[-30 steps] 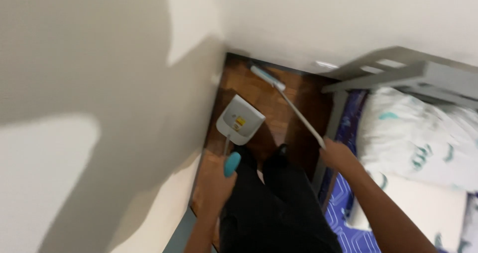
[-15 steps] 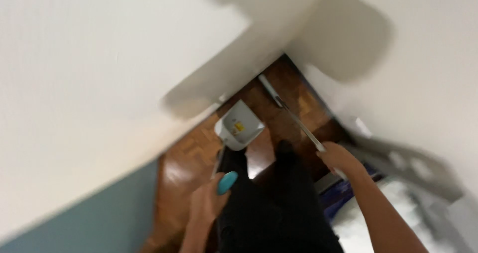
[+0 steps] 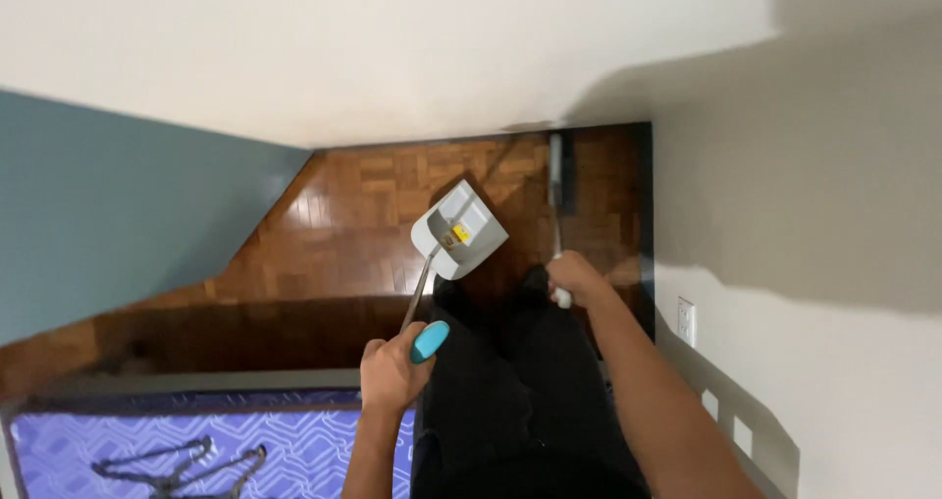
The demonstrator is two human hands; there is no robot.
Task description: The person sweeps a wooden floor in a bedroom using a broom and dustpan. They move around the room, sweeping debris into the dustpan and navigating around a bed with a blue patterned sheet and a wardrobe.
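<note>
from my feed: left hand (image 3: 392, 369) fisted round teal grip, dustpan (image 3: 458, 229) up ahead on parquet floor (image 3: 343, 234), long handle running back to it. right hand (image 3: 574, 278) wrapped on broom (image 3: 558, 180), nearer, head just right of pan.

A dark wooden parquet floor (image 3: 363, 234) fills a narrow corner between a white wall (image 3: 392, 48) and a teal wall (image 3: 108, 205). Broad shadows fall across the white wall at the right, where a white wall socket (image 3: 686, 321) sits. A bed with a purple patterned sheet (image 3: 196, 450) lies at the lower left.
</note>
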